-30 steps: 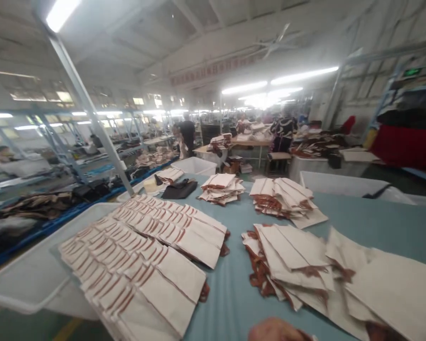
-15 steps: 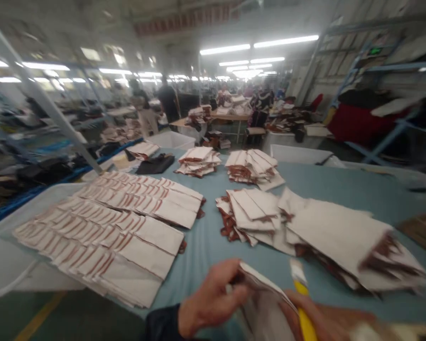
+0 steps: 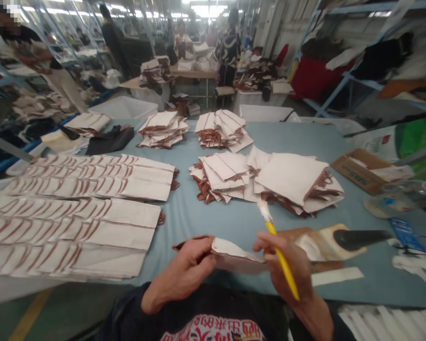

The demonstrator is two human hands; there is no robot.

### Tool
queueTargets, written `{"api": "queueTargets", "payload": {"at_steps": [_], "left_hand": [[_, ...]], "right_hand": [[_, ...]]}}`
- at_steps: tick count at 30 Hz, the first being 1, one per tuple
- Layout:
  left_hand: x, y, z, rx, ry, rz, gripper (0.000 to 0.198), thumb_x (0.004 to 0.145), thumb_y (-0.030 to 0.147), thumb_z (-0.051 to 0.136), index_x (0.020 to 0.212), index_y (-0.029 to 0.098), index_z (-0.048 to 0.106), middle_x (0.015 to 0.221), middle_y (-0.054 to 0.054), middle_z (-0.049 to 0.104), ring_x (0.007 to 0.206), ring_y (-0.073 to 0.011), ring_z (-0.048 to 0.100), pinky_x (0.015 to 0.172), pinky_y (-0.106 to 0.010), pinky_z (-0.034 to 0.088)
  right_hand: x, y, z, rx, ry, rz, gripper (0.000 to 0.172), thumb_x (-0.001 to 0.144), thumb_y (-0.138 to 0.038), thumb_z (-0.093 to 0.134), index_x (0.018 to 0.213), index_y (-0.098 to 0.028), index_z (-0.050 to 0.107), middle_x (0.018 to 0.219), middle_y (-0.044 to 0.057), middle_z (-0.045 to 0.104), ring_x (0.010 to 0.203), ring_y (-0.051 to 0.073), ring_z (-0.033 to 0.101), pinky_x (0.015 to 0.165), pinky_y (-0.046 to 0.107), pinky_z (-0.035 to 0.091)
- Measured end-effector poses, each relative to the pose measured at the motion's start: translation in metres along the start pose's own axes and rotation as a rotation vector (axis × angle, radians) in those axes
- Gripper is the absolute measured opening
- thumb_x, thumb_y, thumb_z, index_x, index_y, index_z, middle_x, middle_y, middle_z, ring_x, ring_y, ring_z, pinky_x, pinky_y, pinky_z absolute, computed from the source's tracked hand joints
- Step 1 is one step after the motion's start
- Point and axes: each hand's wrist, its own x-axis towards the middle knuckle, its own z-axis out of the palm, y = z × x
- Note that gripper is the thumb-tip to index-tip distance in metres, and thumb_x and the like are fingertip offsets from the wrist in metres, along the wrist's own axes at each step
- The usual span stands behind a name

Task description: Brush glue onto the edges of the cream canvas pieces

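Observation:
My left hand [image 3: 188, 267] is closed on one end of a cream fabric piece [image 3: 232, 250] with a brown edge, held above the table's near side. In my right hand [image 3: 289, 270] a yellow-handled brush [image 3: 271, 230] slants with its pale, whitish bristles pointing away from me. The fingers of that hand are by the piece's right end; whether they touch it I cannot tell. Beyond my hands lie loose piles of cream and brown pieces, a larger pile [image 3: 291, 177] and a smaller one [image 3: 225, 168]. Overlapping rows of similar pieces [image 3: 128, 232] cover the left side.
Right of my right hand lies a glue-smeared container [image 3: 324, 244] with a dark handle, beside a pale strip [image 3: 339, 277]. A cardboard box [image 3: 358, 170] stands farther right. Two more piles [image 3: 163, 128] sit at the back, near white bins [image 3: 122, 108]. People stand beyond.
The view has tilted down and turned rightward. The fabric piece now lies lower and more level between my hands. My right hand has risen into clearer sight, still holding the brush.

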Motion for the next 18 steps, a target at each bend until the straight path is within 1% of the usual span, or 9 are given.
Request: {"api": "queueTargets", "payload": {"at_steps": [2,4,7,9,10,12,15,18], "left_hand": [[-0.004,0.003,0.004,0.135,0.039,0.12,0.021,0.099,0.017,0.049,0.089,0.018,0.067,0.084,-0.003,0.068,0.079,-0.0172,0.059,0.077,-0.028,0.048],[-0.007,0.0,0.007,0.237,0.097,0.222,0.02,0.096,0.011,0.05,0.083,0.019,0.062,0.08,-0.003,0.067,0.076,-0.0162,0.06,0.076,-0.027,0.048],[-0.007,-0.007,0.009,0.362,0.177,0.321,0.024,0.091,0.004,0.05,0.073,0.021,0.05,0.071,0.001,0.061,0.067,-0.0134,0.056,0.066,-0.025,0.045],[-0.004,-0.01,0.008,0.411,0.202,0.358,0.025,0.091,0.003,0.049,0.073,0.022,0.048,0.069,0.002,0.06,0.064,-0.0129,0.055,0.064,-0.024,0.044],[-0.001,-0.011,0.008,0.424,0.207,0.374,0.025,0.091,0.003,0.049,0.074,0.022,0.048,0.069,0.002,0.06,0.063,-0.0128,0.055,0.063,-0.024,0.044],[0.003,-0.011,0.008,0.439,0.21,0.379,0.026,0.092,0.004,0.048,0.073,0.022,0.05,0.068,0.001,0.061,0.063,-0.0134,0.056,0.064,-0.025,0.045],[0.009,-0.01,0.008,0.45,0.201,0.337,0.025,0.094,0.006,0.048,0.077,0.021,0.056,0.072,-0.001,0.065,0.07,-0.0158,0.061,0.069,-0.026,0.05],[0.015,-0.009,0.009,0.453,0.163,0.284,0.023,0.098,0.009,0.049,0.085,0.021,0.063,0.078,-0.002,0.069,0.078,-0.0174,0.065,0.074,-0.027,0.053]], "right_hand": [[0.001,-0.018,-0.005,0.142,0.167,0.202,0.045,0.11,-0.056,0.047,0.117,-0.022,0.075,0.065,0.0,0.068,0.047,0.014,0.056,0.048,0.027,0.045],[0.005,-0.036,-0.005,0.304,0.304,0.44,0.055,0.106,-0.067,0.047,0.106,-0.021,0.078,0.059,-0.001,0.061,0.044,0.013,0.05,0.042,0.026,0.037],[0.013,-0.054,0.007,0.516,0.407,0.769,0.054,0.099,-0.068,0.058,0.084,-0.02,0.076,0.048,-0.004,0.05,0.039,0.011,0.043,0.039,0.023,0.03],[0.016,-0.056,0.016,0.612,0.434,0.934,0.054,0.095,-0.07,0.063,0.077,-0.02,0.073,0.042,-0.007,0.042,0.036,0.009,0.037,0.039,0.022,0.028],[0.017,-0.056,0.019,0.643,0.445,0.991,0.055,0.092,-0.072,0.064,0.076,-0.02,0.072,0.041,-0.008,0.04,0.036,0.009,0.035,0.039,0.022,0.027],[0.016,-0.052,0.023,0.672,0.472,1.058,0.056,0.088,-0.075,0.066,0.077,-0.02,0.071,0.04,-0.009,0.037,0.037,0.009,0.033,0.04,0.022,0.027],[0.014,-0.048,0.022,0.677,0.499,1.089,0.058,0.085,-0.078,0.068,0.079,-0.021,0.07,0.041,-0.01,0.036,0.037,0.009,0.032,0.041,0.022,0.027],[0.011,-0.045,0.018,0.718,0.518,1.127,0.055,0.086,-0.077,0.068,0.082,-0.022,0.068,0.041,-0.011,0.034,0.037,0.009,0.029,0.042,0.022,0.028]]}}
